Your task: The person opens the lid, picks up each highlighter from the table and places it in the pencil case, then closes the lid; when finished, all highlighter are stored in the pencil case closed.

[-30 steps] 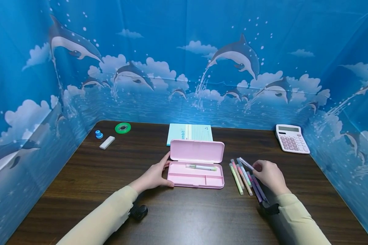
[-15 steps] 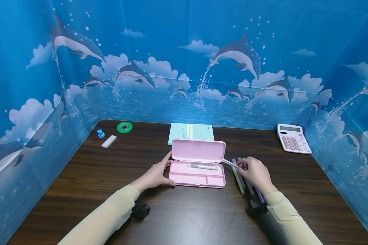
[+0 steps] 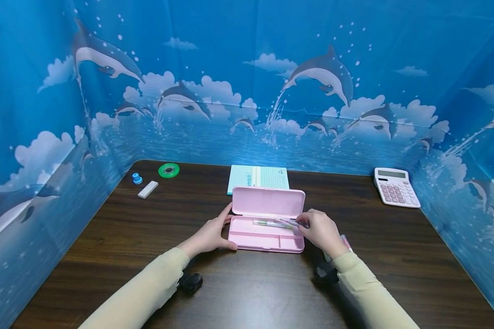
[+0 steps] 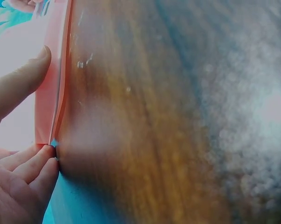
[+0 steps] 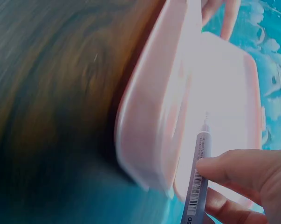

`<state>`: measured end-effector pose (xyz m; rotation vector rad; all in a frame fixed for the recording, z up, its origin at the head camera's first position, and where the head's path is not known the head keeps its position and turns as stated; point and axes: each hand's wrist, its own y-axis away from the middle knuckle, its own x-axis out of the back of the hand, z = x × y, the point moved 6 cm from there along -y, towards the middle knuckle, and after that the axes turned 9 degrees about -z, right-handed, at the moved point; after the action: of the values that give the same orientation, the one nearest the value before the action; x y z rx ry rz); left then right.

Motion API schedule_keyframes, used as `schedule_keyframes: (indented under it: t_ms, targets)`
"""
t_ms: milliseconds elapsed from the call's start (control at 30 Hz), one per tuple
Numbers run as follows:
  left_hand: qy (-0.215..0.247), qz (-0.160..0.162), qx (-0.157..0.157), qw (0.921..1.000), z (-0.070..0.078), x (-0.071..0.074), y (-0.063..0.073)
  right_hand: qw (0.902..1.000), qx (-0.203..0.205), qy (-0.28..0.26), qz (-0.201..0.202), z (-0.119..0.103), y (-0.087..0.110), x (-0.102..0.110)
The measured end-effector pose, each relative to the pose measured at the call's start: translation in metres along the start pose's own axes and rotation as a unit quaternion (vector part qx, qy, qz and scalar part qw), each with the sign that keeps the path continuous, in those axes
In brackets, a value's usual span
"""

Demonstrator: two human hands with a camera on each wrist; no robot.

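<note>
A pink pencil case [image 3: 253, 240] lies with its lid up, showing one long compartment and two smaller ones in front. My left hand [image 3: 209, 235] grips its left end, thumb at the front corner and fingers round the side. A marker pen [image 3: 267, 223] with pale green parts lies in the long compartment. Between thumb and fingers my right hand [image 3: 323, 233] pinches a purple-grey marker [image 5: 198, 177] with a barcode label, over the right end of that compartment. Under the right wrist, loose markers [image 3: 346, 242] on the table are mostly hidden.
Behind the case lies a light blue notebook [image 3: 267, 176]. A calculator [image 3: 397, 187] stands at the back right. At the back left are a green tape roll [image 3: 169, 170], a white eraser-like block [image 3: 148, 189] and a small blue object [image 3: 137, 178]. A dolphin-print curtain [image 3: 247, 91] borders the table.
My right hand has lifted the purple-grey marker from the loose group and carried it left to the case. The left hand keeps its grip on the case.
</note>
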<state>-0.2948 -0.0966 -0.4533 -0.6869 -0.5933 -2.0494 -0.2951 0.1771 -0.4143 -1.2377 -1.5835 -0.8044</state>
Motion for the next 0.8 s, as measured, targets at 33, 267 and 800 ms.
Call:
schedule_keyframes:
  t_ms: [33, 267, 800]
  targets:
    - [0.001, 0.001, 0.000, 1.0000, 0.000, 0.000, 0.000, 0.9999, 0.010, 0.003, 0.003, -0.003, -0.001, -0.002]
    - [-0.004, 0.000, 0.005, 1.0000, 0.000, 0.000, 0.000, 0.9987, 0.048, 0.017, -0.003, -0.025, -0.010, -0.013]
    - [-0.001, -0.003, 0.012, 0.9999, 0.000, -0.001, 0.000, 0.9975, 0.071, 0.002, -0.006, -0.044, -0.019, -0.026]
